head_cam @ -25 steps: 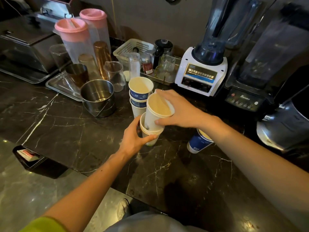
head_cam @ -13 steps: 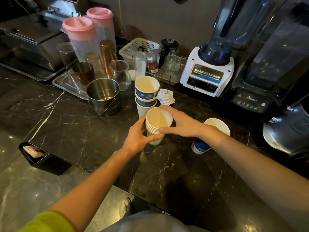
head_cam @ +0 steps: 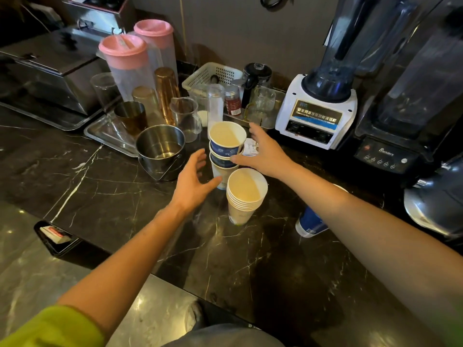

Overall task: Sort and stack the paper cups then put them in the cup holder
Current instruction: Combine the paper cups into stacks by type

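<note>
On the counter (head_cam: 105,196), both open hands flanked the blue stack (head_cam: 226,146): left hand (head_cam: 193,182) near-left, right hand (head_cam: 263,154) right; white stack (head_cam: 244,196) stood nearer.

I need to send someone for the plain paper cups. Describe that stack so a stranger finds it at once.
Start at the white blender base at the back of the black marble counter. Come forward past the looser, taller stack of blue-banded cups to the tight stack of plain cups nearest the counter's front edge. Its cups are pale with no blue, and no hand touches it.
</note>
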Demonstrator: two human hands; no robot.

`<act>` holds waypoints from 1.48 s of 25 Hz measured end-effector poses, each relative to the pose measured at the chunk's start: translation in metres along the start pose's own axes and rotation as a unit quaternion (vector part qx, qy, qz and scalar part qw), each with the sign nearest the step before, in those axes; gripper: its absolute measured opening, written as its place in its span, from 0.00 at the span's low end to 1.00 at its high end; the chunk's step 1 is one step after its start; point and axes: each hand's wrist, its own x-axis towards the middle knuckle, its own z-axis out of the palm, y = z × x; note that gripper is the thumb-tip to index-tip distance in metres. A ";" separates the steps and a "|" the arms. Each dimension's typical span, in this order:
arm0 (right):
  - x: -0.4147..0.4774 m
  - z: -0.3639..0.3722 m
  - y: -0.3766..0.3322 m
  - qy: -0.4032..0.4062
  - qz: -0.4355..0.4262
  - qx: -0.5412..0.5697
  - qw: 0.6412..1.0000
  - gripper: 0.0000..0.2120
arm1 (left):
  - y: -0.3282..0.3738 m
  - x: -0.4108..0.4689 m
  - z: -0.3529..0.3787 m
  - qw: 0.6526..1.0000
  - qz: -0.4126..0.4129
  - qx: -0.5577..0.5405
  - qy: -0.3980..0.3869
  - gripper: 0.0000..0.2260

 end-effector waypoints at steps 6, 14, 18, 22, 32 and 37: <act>0.034 0.014 -0.016 0.010 -0.009 -0.039 0.999 0.47 | 0.015 0.047 0.010 0.999 0.047 0.000 -0.002 0.43; 0.019 -0.004 -0.030 0.118 -0.047 0.067 0.990 0.42 | 0.001 0.058 0.018 0.998 0.052 -0.010 0.019 0.35; -0.006 -0.036 -0.035 0.202 -0.061 0.123 0.970 0.37 | -0.005 0.057 0.018 0.999 0.050 0.011 0.019 0.37; -0.046 -0.073 -0.021 0.269 -0.053 0.154 0.949 0.36 | 0.001 0.054 0.018 0.999 0.029 0.028 0.016 0.43; -0.151 -0.124 0.045 0.367 0.031 0.191 0.910 0.38 | 0.092 -0.004 0.043 0.980 0.194 -0.013 0.031 0.30; -0.192 -0.131 0.064 0.385 0.049 0.179 0.904 0.39 | 0.090 -0.045 0.135 0.972 0.092 -0.062 -0.206 0.45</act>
